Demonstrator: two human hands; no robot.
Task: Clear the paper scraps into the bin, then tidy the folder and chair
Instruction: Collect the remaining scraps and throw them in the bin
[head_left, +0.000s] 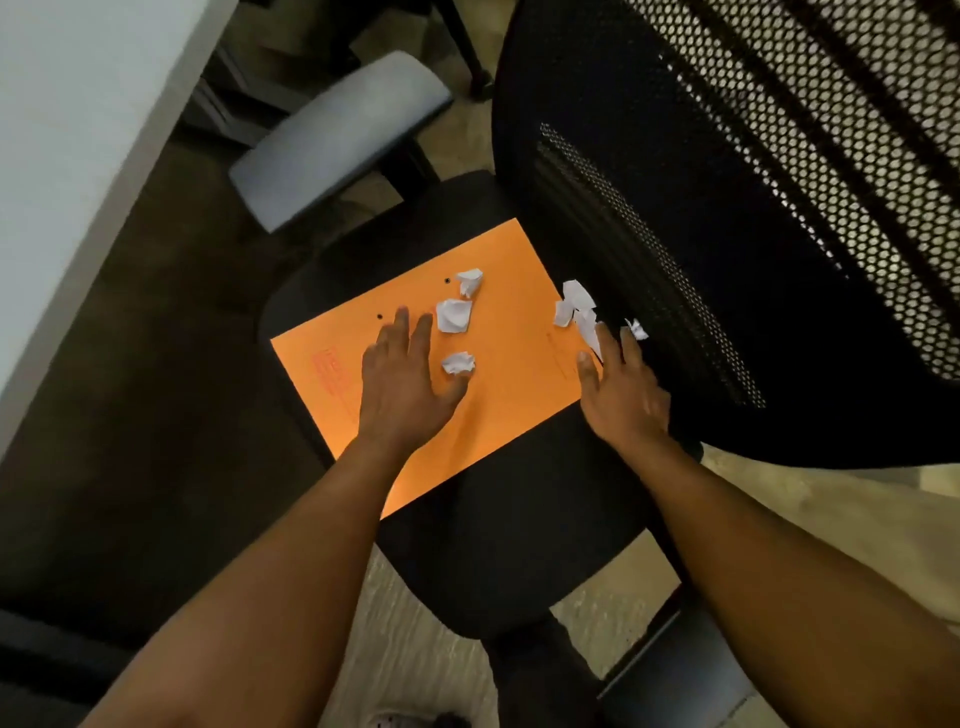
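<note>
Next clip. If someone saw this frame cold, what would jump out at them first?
The bright orange folder lying flat on the black chair seat stands out most, with crumpled white paper scraps scattered over it and a few near its right edge by the mesh backrest. Both hands are spread over it: the left hand beside the middle scraps, the right hand at the right-edge scraps. No bin is in view.

You were working in dim, warm light; only the orange folder (483, 364) glowed brightly at the frame's center. The lower left sank into shadow. Edges curved from the wide lens, and the upper left smeared with blur.
</note>
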